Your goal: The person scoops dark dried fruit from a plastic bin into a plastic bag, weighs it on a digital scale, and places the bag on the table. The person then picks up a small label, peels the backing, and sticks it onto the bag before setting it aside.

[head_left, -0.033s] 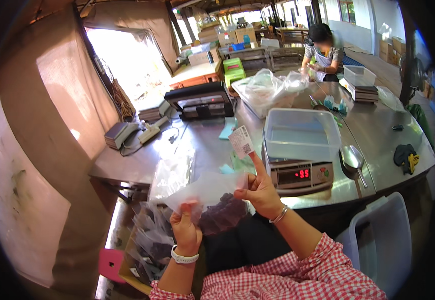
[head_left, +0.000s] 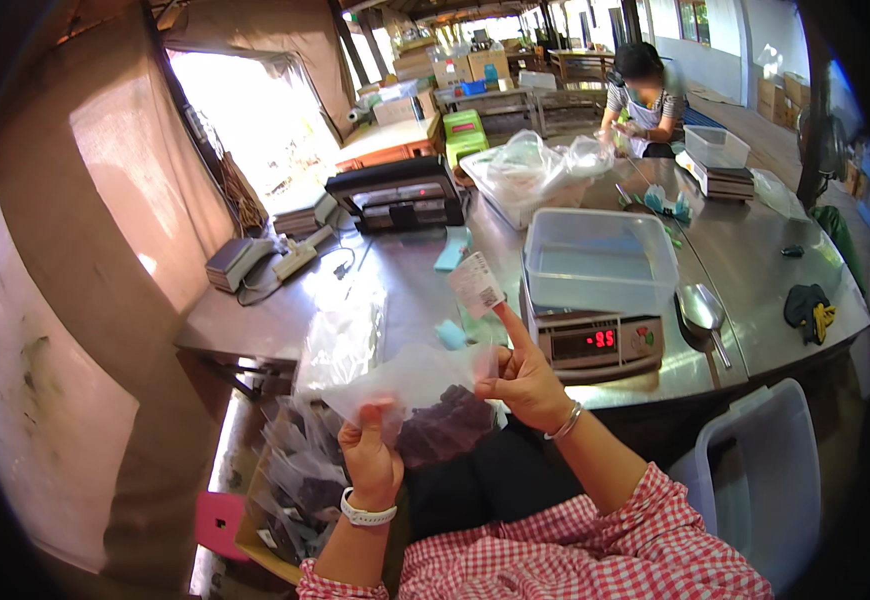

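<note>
Between my hands is a frosted plastic bag [head_left: 415, 375] with dark purple-brown, lumpy contents [head_left: 440, 425] in its lower part. My left hand [head_left: 373, 450] pinches the bag's upper left side. My right hand [head_left: 527, 385] grips its right side with thumb and fingers, while the raised index finger carries a small white printed label [head_left: 475, 285] at its tip. Behind the label and to the right stands a digital scale [head_left: 635, 345] with a clear plastic tub [head_left: 600, 260] on it. Flat clear bags [head_left: 340, 340] lie on the steel table [head_left: 235, 330] to the left of my hands.
A black sealing machine [head_left: 395, 195], small grey devices [head_left: 240, 265], a basket of bags [head_left: 525, 185], a metal scoop [head_left: 705, 320] and dark gloves [head_left: 810, 315] share the table. A co-worker [head_left: 640, 105] works beyond. A box of bags [head_left: 290, 490] and a plastic bin [head_left: 755, 470] flank me below.
The view has shifted very slightly, with the table appearing a little higher in the picture. My hands keep nearly the same hold on the bag and label.
</note>
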The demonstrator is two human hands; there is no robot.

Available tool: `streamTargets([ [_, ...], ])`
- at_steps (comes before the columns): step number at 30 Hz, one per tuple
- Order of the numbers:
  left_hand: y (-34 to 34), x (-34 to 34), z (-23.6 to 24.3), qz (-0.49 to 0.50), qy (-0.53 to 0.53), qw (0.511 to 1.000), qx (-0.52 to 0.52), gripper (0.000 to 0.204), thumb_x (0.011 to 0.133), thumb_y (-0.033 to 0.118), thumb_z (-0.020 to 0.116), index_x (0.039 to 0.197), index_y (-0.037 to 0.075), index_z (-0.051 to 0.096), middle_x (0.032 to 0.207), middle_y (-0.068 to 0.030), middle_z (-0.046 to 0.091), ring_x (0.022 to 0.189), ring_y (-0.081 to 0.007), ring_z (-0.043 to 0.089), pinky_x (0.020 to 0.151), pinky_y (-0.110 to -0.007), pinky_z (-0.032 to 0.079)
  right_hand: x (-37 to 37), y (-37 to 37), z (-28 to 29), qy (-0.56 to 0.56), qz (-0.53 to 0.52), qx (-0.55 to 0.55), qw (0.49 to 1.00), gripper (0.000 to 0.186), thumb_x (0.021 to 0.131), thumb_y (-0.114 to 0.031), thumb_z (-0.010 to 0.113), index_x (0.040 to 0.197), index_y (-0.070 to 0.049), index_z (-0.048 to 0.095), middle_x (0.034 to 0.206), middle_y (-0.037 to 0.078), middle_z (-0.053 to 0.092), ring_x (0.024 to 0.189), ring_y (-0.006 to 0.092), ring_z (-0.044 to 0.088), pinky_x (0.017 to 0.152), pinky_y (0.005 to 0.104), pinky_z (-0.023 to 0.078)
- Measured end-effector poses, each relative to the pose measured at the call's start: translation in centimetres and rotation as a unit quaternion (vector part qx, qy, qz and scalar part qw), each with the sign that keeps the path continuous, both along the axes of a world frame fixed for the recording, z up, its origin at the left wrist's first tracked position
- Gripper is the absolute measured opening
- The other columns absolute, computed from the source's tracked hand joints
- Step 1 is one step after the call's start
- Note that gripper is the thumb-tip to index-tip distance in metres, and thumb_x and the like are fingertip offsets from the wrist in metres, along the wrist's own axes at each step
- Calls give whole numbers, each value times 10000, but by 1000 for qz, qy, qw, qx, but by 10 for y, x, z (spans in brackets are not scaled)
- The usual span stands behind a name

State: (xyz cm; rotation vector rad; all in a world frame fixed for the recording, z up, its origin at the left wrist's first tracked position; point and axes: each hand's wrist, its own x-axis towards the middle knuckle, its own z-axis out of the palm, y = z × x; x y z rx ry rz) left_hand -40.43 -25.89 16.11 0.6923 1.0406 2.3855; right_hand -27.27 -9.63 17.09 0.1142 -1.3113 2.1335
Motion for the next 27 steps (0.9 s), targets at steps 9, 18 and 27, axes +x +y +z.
streamTargets([
  [9,-48,42,-16,8,88,992,-92,207,883,207,552,853,17,629,854,-57,643,768,-149,611,741,-296,504,70,-23,-25,-16,-38,-35,999,796,728,34,684,1382,-62,242,728,37,595,694,104,586,673,227,484],
  [18,-67,51,-62,-57,123,953,-270,253,918,210,508,819,-8,591,736,-25,597,664,-84,538,619,-216,420,85,-44,-58,-115,-82,-90,986,772,732,-1,695,1371,-47,264,701,25,580,640,105,564,606,233,465],
  [27,-23,27,-64,-230,255,901,-263,402,848,355,587,1065,20,539,881,-45,558,820,-86,506,720,-233,426,63,-23,-79,-160,-99,-60,980,850,741,1,684,1407,-76,161,686,42,579,617,98,537,584,235,437],
])
